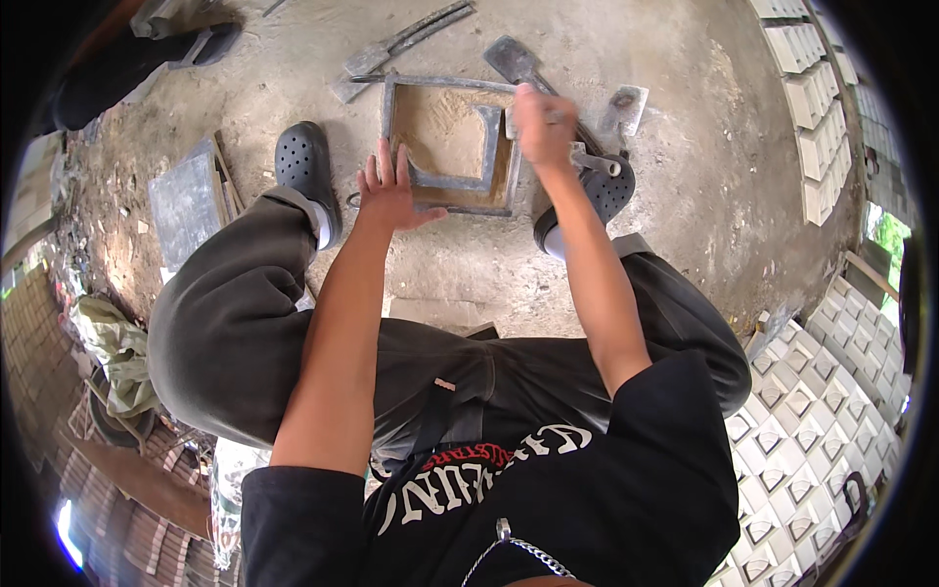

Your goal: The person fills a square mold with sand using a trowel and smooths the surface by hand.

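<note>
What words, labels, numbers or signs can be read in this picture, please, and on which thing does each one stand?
Black T-shirt: large white lettering and smaller red lettering across the chest, partly lost in the folds; I describe it but do not copy the wording.
White sack-like item at lower left: coloured marks, perhaps printing, too blurred to read.
Grey frame by the left hand: no lettering that I can make out.

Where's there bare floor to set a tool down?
Widest: the floor between the right clog and the stacked pale blocks. A smaller patch lies along the near edge of the frame, short of the trousers. Crowded: the frame's right side, where the right hand, flat-bladed tool and right clog bunch up; the left hand takes the near-left corner.
</note>
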The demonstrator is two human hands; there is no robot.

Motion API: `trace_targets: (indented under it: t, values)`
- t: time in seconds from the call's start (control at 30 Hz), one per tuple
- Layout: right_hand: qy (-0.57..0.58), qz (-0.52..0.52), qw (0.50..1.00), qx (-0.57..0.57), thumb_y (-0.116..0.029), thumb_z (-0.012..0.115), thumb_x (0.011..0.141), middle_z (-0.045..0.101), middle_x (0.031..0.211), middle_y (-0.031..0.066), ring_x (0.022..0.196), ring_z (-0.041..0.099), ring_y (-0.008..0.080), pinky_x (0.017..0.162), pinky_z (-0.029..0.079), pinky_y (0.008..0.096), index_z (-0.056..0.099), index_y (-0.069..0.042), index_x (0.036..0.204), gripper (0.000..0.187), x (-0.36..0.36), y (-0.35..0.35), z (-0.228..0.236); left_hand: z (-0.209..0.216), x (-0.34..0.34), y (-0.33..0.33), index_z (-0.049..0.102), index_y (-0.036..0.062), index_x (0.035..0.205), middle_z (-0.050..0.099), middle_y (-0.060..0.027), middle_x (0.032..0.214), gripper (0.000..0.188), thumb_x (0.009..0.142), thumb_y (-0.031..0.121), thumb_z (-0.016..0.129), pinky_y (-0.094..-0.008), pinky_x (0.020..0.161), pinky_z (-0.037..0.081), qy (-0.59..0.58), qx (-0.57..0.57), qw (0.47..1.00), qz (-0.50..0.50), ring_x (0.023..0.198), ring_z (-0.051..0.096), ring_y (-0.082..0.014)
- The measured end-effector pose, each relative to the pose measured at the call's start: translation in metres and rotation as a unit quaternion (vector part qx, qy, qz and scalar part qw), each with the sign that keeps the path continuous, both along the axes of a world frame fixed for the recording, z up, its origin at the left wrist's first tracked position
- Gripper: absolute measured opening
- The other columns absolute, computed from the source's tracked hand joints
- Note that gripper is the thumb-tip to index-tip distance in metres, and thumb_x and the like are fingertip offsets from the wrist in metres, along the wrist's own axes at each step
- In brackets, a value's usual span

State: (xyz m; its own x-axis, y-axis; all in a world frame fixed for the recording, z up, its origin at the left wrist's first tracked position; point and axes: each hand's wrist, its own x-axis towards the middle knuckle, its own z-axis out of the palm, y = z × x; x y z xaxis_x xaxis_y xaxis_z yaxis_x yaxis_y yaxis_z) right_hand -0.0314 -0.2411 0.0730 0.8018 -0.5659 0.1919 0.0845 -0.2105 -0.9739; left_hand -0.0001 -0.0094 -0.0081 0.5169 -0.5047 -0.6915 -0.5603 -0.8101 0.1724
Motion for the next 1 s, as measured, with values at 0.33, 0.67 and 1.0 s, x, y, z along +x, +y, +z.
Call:
trace_targets:
  t: [0.33, 0.67, 1.0]
  values:
    - [-0.022, 0.050, 0.990, 0.129, -0.022, 0.057, 0.093, 0.044, 0.047, -0.0030, 0.044, 0.038, 0.0071, 0.044, 0.026, 0.0304, 0.048, -0.005, 0.048, 0.049, 0.012, -0.002, 0.048, 0.004, 0.003, 0.009, -0.013, 0.0010, 0.152, -0.019, -0.0296, 0.156, 0.141, 0.064, 0.088, 0.057, -0.0598, 0.115, 0.008, 0.003, 0.016, 1.000, 0.004, 0.146, -0.005, -0.0461]
    - [-0.092, 0.034, 0.980, 0.173, -0.011, 0.051, 0.094, 0.038, 0.051, -0.0035, 0.047, 0.033, 0.0061, 0.045, 0.024, 0.0282, 0.036, -0.004, 0.052, 0.045, -0.017, 0.007, 0.047, 0.005, 0.003, 0.008, -0.012, 0.0019, 0.152, -0.020, -0.0284, 0.156, 0.141, 0.065, 0.087, 0.057, -0.0580, 0.115, 0.008, -0.003, 0.024, 1.000, 0.003, 0.146, -0.003, -0.0465]
    - [-0.067, -0.031, 0.981, 0.180, -0.014, 0.054, 0.093, 0.042, 0.051, -0.0035, 0.047, 0.035, 0.0058, 0.045, 0.025, 0.0283, 0.041, -0.003, 0.051, 0.045, -0.020, 0.005, 0.040, 0.005, 0.005, 0.006, -0.012, 0.0021, 0.153, -0.020, -0.0267, 0.157, 0.140, 0.065, 0.087, 0.056, -0.0569, 0.116, 0.009, -0.018, 0.028, 0.999, -0.002, 0.147, 0.000, -0.0463]
